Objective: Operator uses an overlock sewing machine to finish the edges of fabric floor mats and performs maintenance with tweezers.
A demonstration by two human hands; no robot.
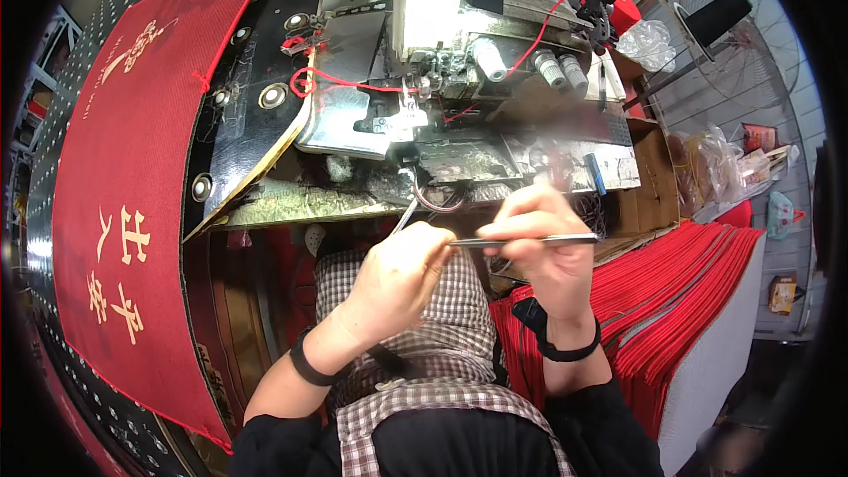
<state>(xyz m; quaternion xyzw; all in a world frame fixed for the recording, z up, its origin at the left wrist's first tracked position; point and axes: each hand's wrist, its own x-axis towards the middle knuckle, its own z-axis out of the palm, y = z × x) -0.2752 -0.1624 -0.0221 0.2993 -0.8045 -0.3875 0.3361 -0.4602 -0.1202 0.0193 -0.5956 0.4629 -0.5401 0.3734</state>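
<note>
My left hand (402, 276) is closed in a pinch above my lap, and a thin silver strip (405, 215) sticks up from its fingers. My right hand (549, 252) grips a slim, dark metal rod-like tool (565, 238), held level. The tool's left end meets the fingertips of my left hand; its tip is hidden there. Just beyond both hands stands an industrial sewing machine (433, 22) with its lamp lit. Red thread (362, 84) runs across to its presser foot (408, 110) from the left.
On the left, a red mat (132, 185) with yellow lettering covers a black, studded table (252, 128). Folded red mats (662, 309) are stacked at my right. Behind them are a cardboard box (649, 168), plastic bags (715, 163), a red thread cone (618, 4) and a blue pen-like object (594, 174).
</note>
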